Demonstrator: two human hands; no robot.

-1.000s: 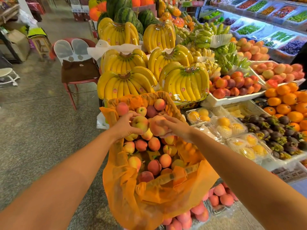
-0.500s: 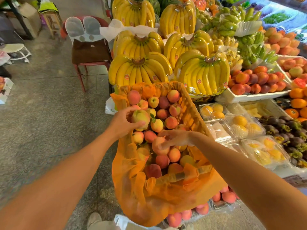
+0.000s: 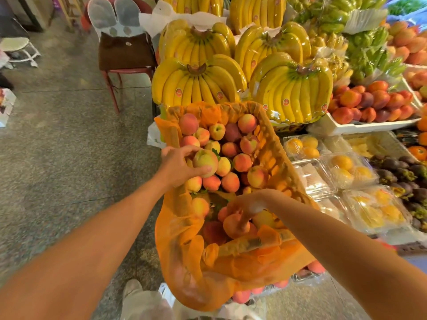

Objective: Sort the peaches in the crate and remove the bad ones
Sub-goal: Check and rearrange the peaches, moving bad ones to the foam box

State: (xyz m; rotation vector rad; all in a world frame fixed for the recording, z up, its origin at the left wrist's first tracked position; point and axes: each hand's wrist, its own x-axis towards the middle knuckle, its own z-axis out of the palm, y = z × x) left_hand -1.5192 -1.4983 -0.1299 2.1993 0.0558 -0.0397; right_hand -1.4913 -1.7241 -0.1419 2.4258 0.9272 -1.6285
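Pale peach (image 3: 205,160) was cupped by left hand (image 3: 176,167), fingers (image 3: 182,149) curled round it. Orange peach (image 3: 232,224) was pinched by right hand (image 3: 249,204). Both were judged soft and easily bruised, best cradled.

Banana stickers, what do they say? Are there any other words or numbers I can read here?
The red stickers on the bananas: print too small and blurred to read.
Anywhere else: no words, numbers or signs can be made out.
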